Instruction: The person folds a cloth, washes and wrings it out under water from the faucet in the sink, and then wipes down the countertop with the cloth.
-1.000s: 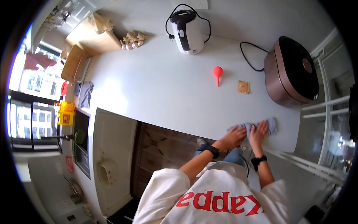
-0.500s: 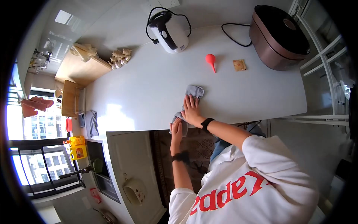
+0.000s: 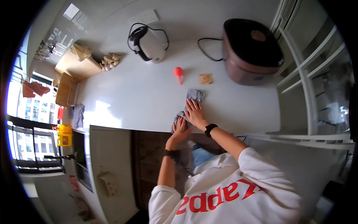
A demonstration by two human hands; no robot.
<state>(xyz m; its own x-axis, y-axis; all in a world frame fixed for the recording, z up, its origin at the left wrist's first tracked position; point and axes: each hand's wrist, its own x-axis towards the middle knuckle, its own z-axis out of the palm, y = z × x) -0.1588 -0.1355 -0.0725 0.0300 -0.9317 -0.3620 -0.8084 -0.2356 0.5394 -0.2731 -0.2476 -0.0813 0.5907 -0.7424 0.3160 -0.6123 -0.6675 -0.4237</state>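
Observation:
A grey cloth [image 3: 195, 95] lies bunched on the white countertop [image 3: 145, 93], reaching from the front edge inward. My right hand [image 3: 195, 112] rests flat on its middle, fingers stretched out and apart. Nearer the counter's front edge, my left hand [image 3: 180, 130] presses on the cloth's other end, its fingers extended too. Part of the cloth is hidden under both palms. Beyond the fingertips sit a red rubber bulb syringe [image 3: 178, 74] and a small tan square packet [image 3: 205, 78].
At the back stand a white electric kettle [image 3: 152, 46] and a rose-coloured rice cooker [image 3: 248, 56], both with black cords. Garlic and ginger [image 3: 110, 61] lie near a wooden board [image 3: 66, 89] on the left. White-framed glass doors [image 3: 304, 82] flank the right end.
Both hands and the cloth have slid right along the counter, now closer below the packet. The camera view has shifted as well. Both hands stay flat on the cloth.

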